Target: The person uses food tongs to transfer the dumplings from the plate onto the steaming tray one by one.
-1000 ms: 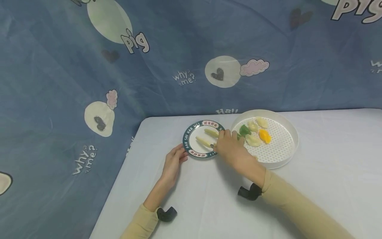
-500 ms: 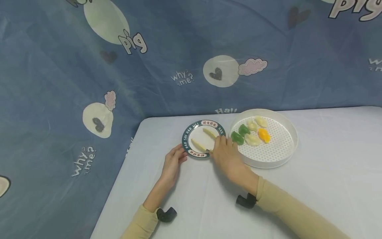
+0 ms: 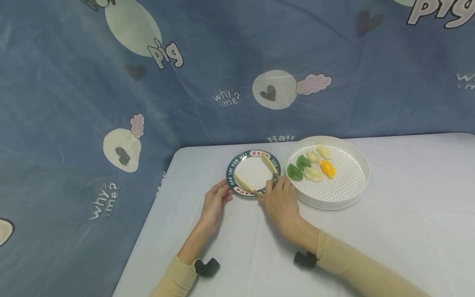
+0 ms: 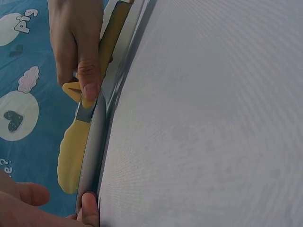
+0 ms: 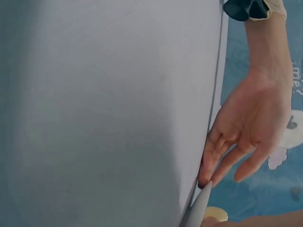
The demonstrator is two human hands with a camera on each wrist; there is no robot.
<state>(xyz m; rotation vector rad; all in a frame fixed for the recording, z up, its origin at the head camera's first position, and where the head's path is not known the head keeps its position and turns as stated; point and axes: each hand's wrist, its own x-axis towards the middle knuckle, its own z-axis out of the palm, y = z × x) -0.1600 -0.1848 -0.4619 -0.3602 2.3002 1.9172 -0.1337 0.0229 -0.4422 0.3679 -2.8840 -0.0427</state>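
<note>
My right hand [image 3: 281, 204] grips a pair of tongs [image 4: 110, 45] with scalloped yellow tips. Its thumb and fingers hold the handles at the plate's near right edge. The two tips [image 3: 243, 182] are spread wide apart over the round white plate [image 3: 254, 173], which has a dark green lettered rim; nothing is between them. At the plate's left rim, my left hand [image 3: 215, 205] touches the edge with nearly straight fingers, its thumb [image 5: 251, 170] raised clear of the rim in the right wrist view. Part of the handles is hidden under my right hand.
Right of the plate stands a round white tray [image 3: 349, 196] with a perforated floor. In it lie several dumplings: green ones [image 3: 295, 172], an orange-yellow one [image 3: 328, 168] and pale ones [image 3: 313, 174]. A blue printed curtain [image 3: 208, 53] hangs behind the white table [image 3: 256, 255].
My right hand has drawn back toward the table's front, away from the tray, and the tongs' tips have spread further apart over the plate. The left hand stays at the rim.
</note>
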